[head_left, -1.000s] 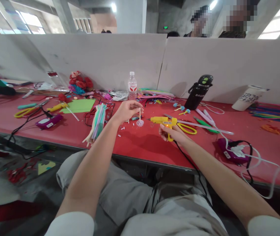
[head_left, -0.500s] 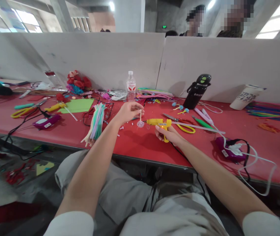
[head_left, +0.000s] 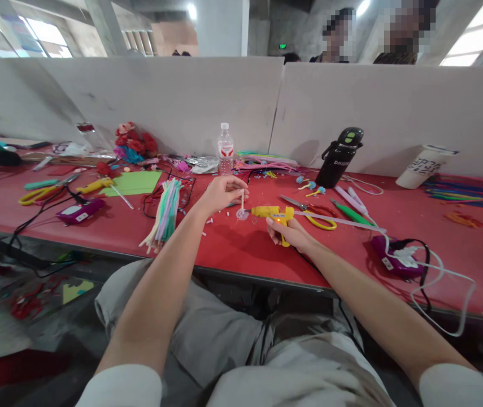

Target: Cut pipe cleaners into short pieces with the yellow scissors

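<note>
My left hand [head_left: 220, 192] pinches the top of a thin pale stick [head_left: 242, 200] that hangs down to a small whitish puff [head_left: 242, 214] at its lower end. My right hand [head_left: 291, 233] is wrapped round the handle of a yellow glue gun [head_left: 272, 212], whose nozzle points left and almost touches the puff. A clear glue stick [head_left: 338, 221] juts from the back of the gun. Both hands hover just above the red table [head_left: 233, 243].
Yellow-handled scissors [head_left: 315, 217] lie behind the gun. A bundle of pastel pipe cleaners [head_left: 165, 213] lies to the left, a water bottle [head_left: 225, 150] and black flask [head_left: 340, 156] stand at the back, a purple power strip [head_left: 396, 259] with white cable sits right. Two people are behind the partition.
My right hand has brought the glue gun leftward until its nozzle nearly meets the puff. My left hand holds the stick in much the same place.
</note>
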A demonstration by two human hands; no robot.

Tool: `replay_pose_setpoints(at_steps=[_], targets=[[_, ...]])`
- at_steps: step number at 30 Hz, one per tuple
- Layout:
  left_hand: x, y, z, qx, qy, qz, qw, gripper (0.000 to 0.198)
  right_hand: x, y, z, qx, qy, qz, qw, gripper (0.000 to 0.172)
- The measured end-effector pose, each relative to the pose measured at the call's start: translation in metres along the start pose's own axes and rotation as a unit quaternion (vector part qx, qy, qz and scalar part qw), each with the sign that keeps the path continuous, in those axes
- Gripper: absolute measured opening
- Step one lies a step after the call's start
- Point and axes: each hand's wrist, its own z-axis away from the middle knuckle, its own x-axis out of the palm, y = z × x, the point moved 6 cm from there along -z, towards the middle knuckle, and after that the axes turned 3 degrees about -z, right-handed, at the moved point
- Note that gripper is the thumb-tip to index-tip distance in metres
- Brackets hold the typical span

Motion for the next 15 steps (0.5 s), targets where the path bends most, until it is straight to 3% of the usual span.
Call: replay_pose_setpoints(at_steps=[15], targets=[[-0.0031,0.0023,0.0013,0.001,-0.001,0.006,1.0,0.016,0.0013,0.003,-0.0005,-0.009,-0.006,-0.01,1.0,0.049]])
